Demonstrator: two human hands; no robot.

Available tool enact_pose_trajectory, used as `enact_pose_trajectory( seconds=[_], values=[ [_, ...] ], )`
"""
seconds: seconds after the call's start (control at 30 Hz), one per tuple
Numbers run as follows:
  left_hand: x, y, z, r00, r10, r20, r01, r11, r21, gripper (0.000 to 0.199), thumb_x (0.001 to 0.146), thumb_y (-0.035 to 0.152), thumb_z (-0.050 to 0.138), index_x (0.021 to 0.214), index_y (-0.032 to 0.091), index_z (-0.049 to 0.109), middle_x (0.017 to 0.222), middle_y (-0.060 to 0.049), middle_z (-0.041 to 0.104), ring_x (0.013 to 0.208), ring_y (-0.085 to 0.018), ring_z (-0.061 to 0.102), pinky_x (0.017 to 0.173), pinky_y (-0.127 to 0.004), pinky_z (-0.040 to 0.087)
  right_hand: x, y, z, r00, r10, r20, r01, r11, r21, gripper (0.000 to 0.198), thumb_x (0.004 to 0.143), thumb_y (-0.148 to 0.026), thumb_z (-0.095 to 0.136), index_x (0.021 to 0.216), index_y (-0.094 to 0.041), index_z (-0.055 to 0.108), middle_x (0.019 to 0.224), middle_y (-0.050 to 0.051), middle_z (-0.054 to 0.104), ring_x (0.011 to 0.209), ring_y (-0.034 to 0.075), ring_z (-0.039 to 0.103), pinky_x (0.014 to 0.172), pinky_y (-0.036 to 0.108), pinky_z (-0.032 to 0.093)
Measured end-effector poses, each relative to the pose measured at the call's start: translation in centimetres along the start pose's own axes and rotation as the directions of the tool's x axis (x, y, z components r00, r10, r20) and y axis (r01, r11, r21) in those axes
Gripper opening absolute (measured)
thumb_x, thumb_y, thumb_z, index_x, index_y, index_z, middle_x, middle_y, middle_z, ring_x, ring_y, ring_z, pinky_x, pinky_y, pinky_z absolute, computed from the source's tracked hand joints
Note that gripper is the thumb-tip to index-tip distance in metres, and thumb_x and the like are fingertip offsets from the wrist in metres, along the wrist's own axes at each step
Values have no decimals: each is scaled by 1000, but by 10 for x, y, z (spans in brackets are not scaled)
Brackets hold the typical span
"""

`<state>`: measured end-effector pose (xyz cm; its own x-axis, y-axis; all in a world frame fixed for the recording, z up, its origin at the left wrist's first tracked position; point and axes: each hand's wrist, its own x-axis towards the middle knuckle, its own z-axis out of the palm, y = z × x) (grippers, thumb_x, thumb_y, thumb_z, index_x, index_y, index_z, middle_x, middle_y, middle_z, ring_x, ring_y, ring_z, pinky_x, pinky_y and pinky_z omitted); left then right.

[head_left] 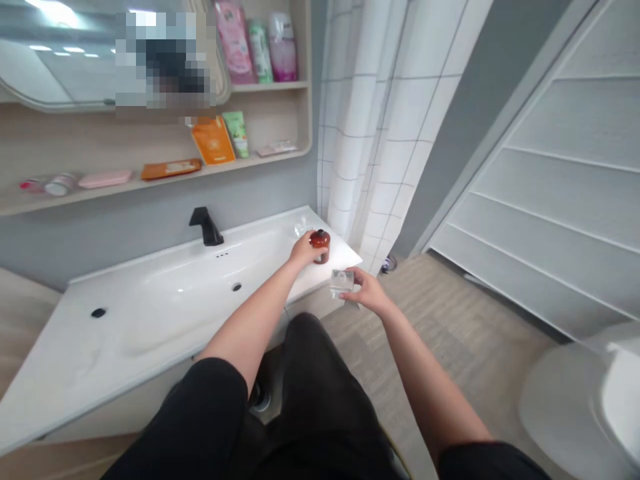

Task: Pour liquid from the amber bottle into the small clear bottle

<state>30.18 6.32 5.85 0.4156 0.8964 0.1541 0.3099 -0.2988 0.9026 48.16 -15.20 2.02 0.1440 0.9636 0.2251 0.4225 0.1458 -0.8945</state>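
Observation:
At the right end of the white washbasin (270, 243), my left hand (303, 249) is closed around a brown bottle (321, 240) with a dark top. The bottle is upright, at the counter's right corner. Just in front of the counter's edge, my right hand (367, 291) pinches a small clear container (341, 283) between thumb and fingers. Behind the bottle, another clear item (301, 227) sits on the counter, too small to make out.
A black faucet (206, 227) stands behind the basin. Above it, a shelf (280, 159) holds pouches, tubes and bottles below a mirror (90, 53). A white checked curtain (370, 120) hangs at the right. A white toilet (565, 400) is at the lower right.

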Motion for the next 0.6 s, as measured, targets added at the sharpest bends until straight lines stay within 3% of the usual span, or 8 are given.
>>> enact_pose_trajectory(
  seconds=[0.1, 0.2, 0.3, 0.37, 0.47, 0.6],
  values=[
    [-5, -7, -3, 1000, -1, -24, -1, 994, -113, 114, 67, 26, 98, 168, 21, 46, 168, -23, 55, 155, -41, 53, 130, -56, 39, 6, -2, 4, 1000, -8, -11, 9, 999, 49, 78, 65, -52, 104, 129, -23, 71, 121, 8, 80, 108, 31, 76, 106, 48, 61],
    [-34, -22, -28, 997, 70, -12, -70, 962, -263, 112, 75, 30, 91, 173, 31, 38, 178, -19, 42, 166, -40, 40, 131, -61, 36, 13, -9, 16, 1000, -3, 15, 2, 995, 96, 78, 65, -54, 104, 128, -23, 72, 119, 9, 79, 108, 32, 75, 105, 50, 61],
    [-82, -37, -63, 969, 172, 180, -94, 923, -373, 98, 82, 42, 88, 169, 36, 46, 175, -16, 48, 164, -41, 44, 127, -63, 42, 22, -19, 38, 996, -29, 80, 17, 989, 147, 82, 64, -56, 105, 132, -23, 72, 126, 10, 78, 113, 33, 74, 108, 51, 61],
    [-118, -44, -83, 949, 166, 266, -57, 926, -373, 101, 77, 45, 95, 167, 37, 50, 173, -17, 50, 160, -42, 49, 123, -62, 47, 27, -28, 58, 991, -65, 118, 43, 983, 179, 87, 61, -57, 106, 134, -24, 73, 137, 12, 73, 121, 33, 72, 110, 50, 61],
    [-161, -51, -104, 963, 101, 249, -20, 951, -309, 110, 67, 41, 104, 166, 35, 54, 171, -19, 52, 155, -44, 55, 118, -59, 53, 34, -43, 95, 975, -131, 178, 91, 971, 220, 83, 60, -57, 107, 132, -27, 77, 156, 14, 61, 138, 35, 64, 108, 47, 63],
    [-200, -61, -134, 991, 40, 127, -4, 961, -275, 98, 71, 39, 103, 159, 29, 62, 159, -18, 63, 142, -39, 65, 115, -55, 56, 42, -64, 148, 931, -205, 301, 103, 941, 323, 78, 66, -54, 105, 135, -31, 77, 166, 13, 52, 149, 36, 58, 111, 47, 62]
  ],
)
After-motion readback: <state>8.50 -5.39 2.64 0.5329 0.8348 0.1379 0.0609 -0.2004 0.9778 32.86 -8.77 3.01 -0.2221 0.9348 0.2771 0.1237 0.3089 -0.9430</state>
